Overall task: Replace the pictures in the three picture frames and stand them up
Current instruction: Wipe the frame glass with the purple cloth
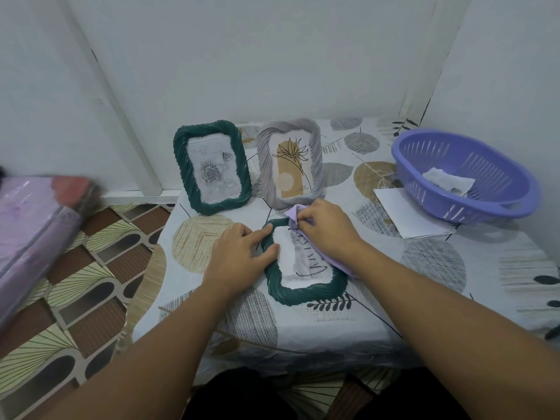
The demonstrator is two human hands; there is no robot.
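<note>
A dark green frame [303, 294] lies flat, face up, on the patterned tablecloth [424, 268], with a grey picture in it. My left hand [239, 256] rests on its left edge, fingers pressing the rim. My right hand [325, 230] pinches a lilac cloth [292, 214] at the frame's top right corner; the cloth runs under my palm. Behind them two frames stand upright: a dark green frame [212, 166] with a grey rose picture, and a pale grey frame [289, 163] with a tan leaf drawing.
A purple slotted basket [466, 174] at the right holds a small picture, and white paper sheets [403, 212] lie partly under it. A wrapped pink and lilac bundle [36, 234] sits at the left above the tiled floor. The wall is close behind the frames.
</note>
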